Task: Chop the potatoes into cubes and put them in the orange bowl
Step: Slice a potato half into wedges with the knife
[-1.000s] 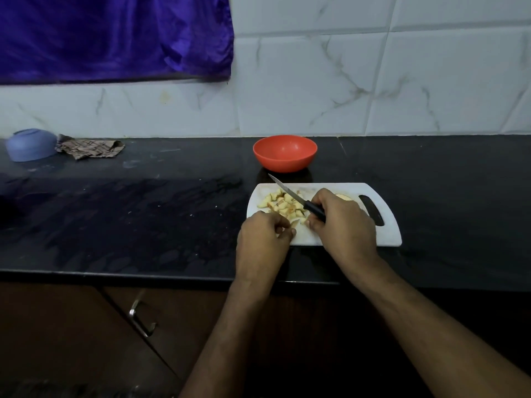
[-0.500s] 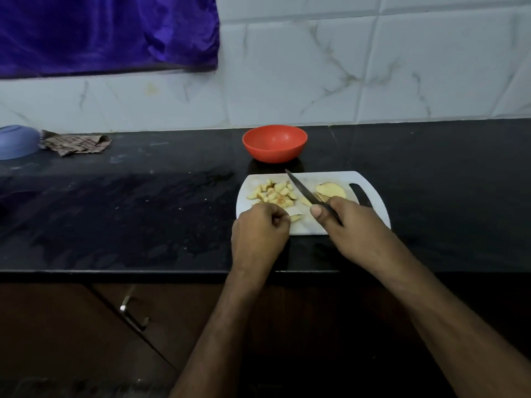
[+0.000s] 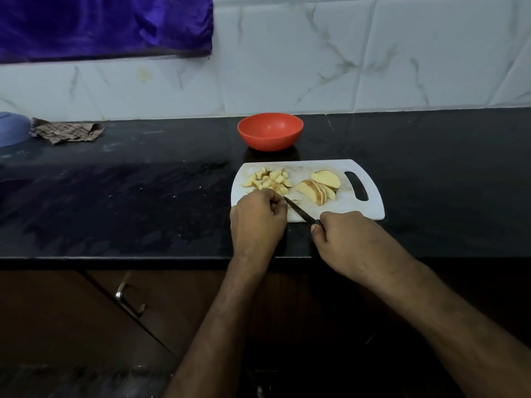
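A white cutting board [image 3: 350,208] lies on the black counter. On its left part is a heap of pale potato cubes [image 3: 270,180]; towards the right lie fanned potato slices [image 3: 317,186]. My left hand [image 3: 257,219] sits curled at the board's near left corner over a small potato piece that it mostly hides. My right hand [image 3: 343,239] grips the black handle of a knife [image 3: 298,211], whose blade slants up-left to the left hand's fingers. The orange bowl [image 3: 270,132] stands empty just behind the board.
A blue bowl [image 3: 13,129] and a crumpled brown cloth [image 3: 67,130] lie at the counter's far left by the tiled wall. A purple curtain [image 3: 106,24] hangs above. Below the counter edge is a wooden drawer with a metal handle [image 3: 128,300].
My right hand drew back toward the counter's edge and lowered the knife, uncovering the slices. The blade tip moved from over the cubes to the left hand's fingers. The left hand stayed put.
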